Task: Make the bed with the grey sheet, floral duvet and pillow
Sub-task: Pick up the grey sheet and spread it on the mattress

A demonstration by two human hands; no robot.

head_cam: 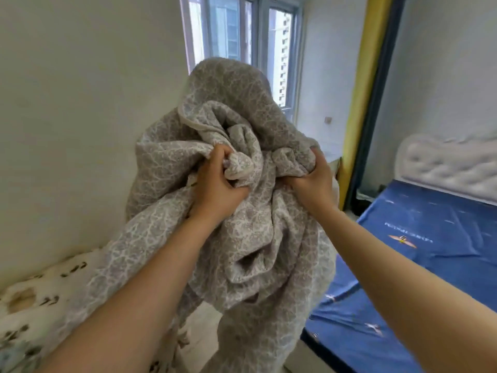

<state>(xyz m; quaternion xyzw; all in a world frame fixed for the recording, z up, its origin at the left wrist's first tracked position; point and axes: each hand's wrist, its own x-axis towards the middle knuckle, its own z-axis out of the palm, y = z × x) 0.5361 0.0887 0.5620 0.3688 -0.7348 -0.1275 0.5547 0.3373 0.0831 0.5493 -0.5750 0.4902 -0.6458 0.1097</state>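
Two fists, your left hand (217,192) and right hand (313,181), clench the bunched grey sheet (236,98). Find its corners before spreading it over the blue mattress (443,224).

**Held-up sheet blocks the middle; open room lies over the mattress**

The bunched grey sheet (242,109), gripped by the left hand (215,187) and the right hand (313,181), fills the centre from the window (236,30) down towards the floor (295,358), so there is no straight reach forward. On the left the wall (80,103) stands close, with the floral duvet (32,305) heaped at its foot. On the right the air above the blue mattress (443,265) is open from its near edge to the headboard (443,162). A yellow post (360,103) rises by its far left corner, and only a thin strip of floor runs along its left edge.
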